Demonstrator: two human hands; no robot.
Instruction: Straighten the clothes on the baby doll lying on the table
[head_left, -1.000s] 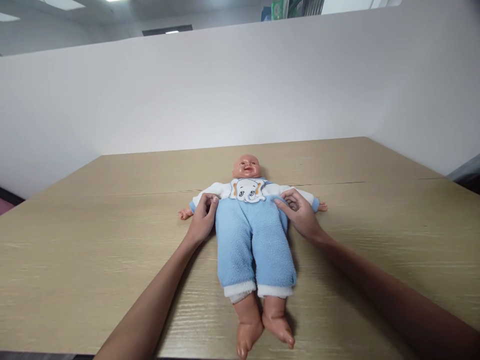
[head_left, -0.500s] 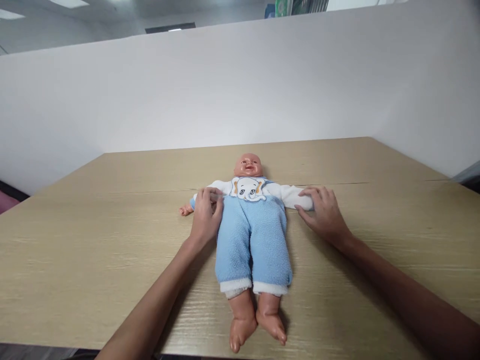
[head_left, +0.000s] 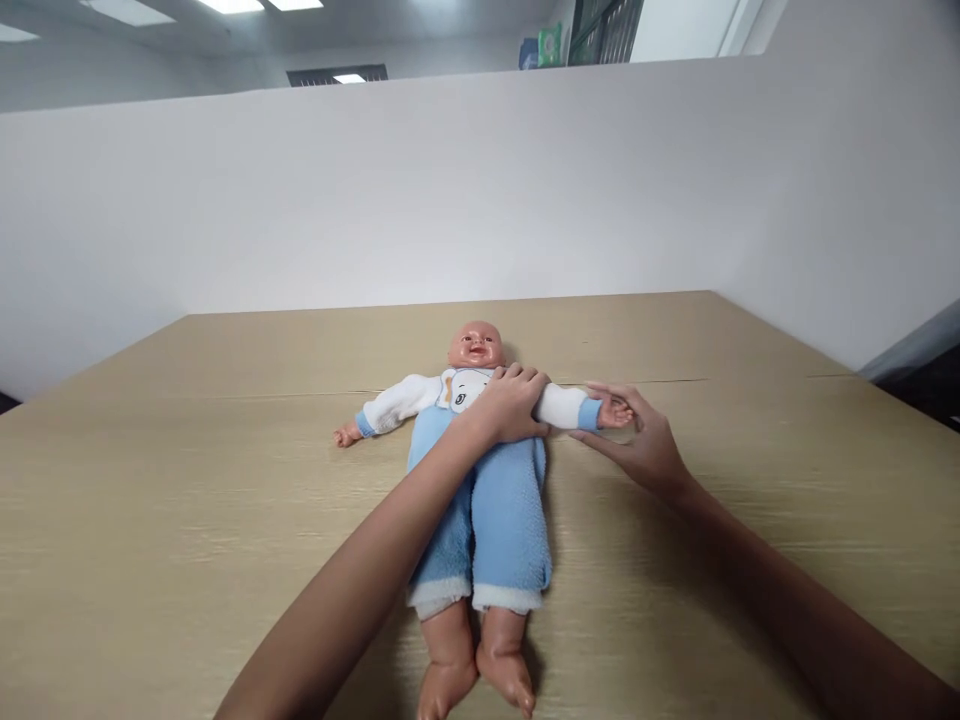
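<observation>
Since half a second before, the left hand had crossed from the doll's far side over its chest, and the right hand had slid out along the sleeve to the doll's small hand. The doll itself had shifted slightly leftward on the table.

Left hand lay palm down on the doll's chest, fingers curled over the white top near the shoulder, covering part of the elephant bib. Grip looked like a loose clasp on the cloth; whether it pinched fabric could not be told.

Right hand was partly spread, thumb and forefinger closing round the doll's hand just past the blue cuff. Palm rested on or just above the table; contact could not be told.

Doll lay on its back, mid-table, head away from the person, bare feet toward the near edge. Both arms stretched out sideways. Blue fleece trousers with white hems covered the legs.

White partition stood behind the table's far edge.
</observation>
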